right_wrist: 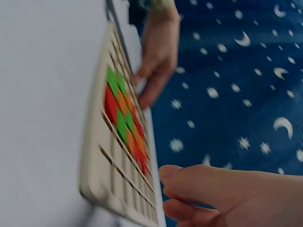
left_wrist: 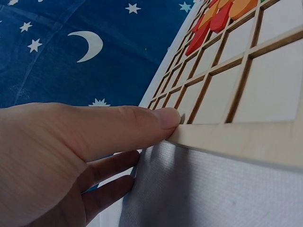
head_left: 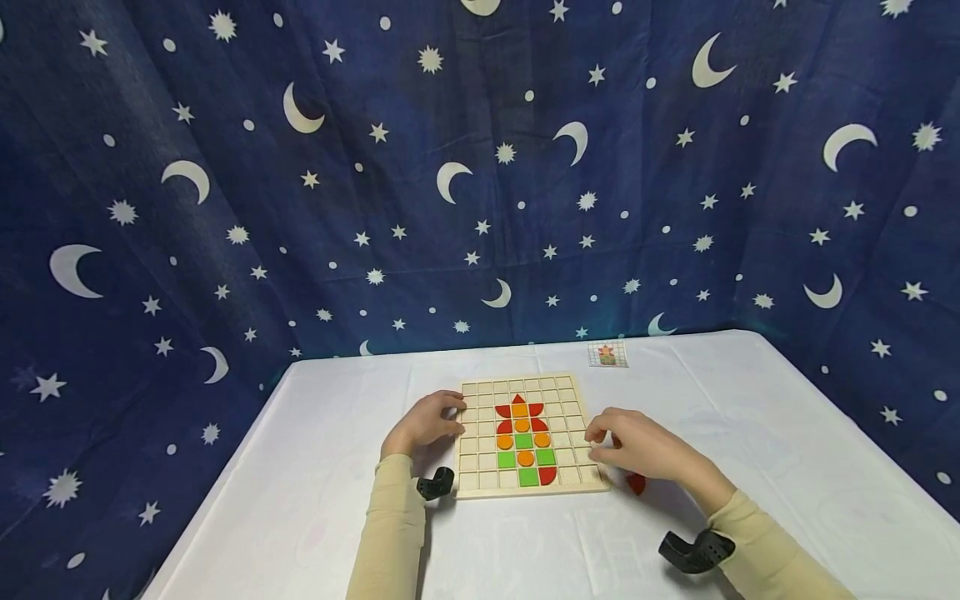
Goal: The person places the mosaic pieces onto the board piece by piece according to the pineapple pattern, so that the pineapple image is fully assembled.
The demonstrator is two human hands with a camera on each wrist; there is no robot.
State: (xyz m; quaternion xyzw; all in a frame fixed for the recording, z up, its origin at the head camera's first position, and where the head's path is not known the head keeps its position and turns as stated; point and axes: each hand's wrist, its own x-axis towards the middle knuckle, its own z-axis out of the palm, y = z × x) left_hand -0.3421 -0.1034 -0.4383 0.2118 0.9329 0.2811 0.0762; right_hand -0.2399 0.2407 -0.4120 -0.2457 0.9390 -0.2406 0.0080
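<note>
A square wooden grid board point(head_left: 480, 483) lies on the table, with red, orange and green pieces forming a pattern in its middle. Orange circles, green squares point(head_left: 528, 477) and red quarter-rounds point(head_left: 548, 475) make up most of it, topped by a red triangle point(head_left: 517, 399). My left hand point(head_left: 429, 419) rests at the board's left edge; the left wrist view shows its straight thumb point(left_wrist: 156, 119) touching the frame. Beside the right edge hovers my right hand point(head_left: 641, 443), fingers loosely bent, with no piece visible in it. A red piece point(head_left: 637, 483) lies on the table below it, partly hidden.
A small picture card point(head_left: 607, 354) with a coloured pattern on a grid lies near the table's back edge. White cloth covers the table point(head_left: 315, 500). Behind it hangs a dark blue curtain point(head_left: 420, 200) with moons and stars. Each wrist carries a black device point(head_left: 697, 552).
</note>
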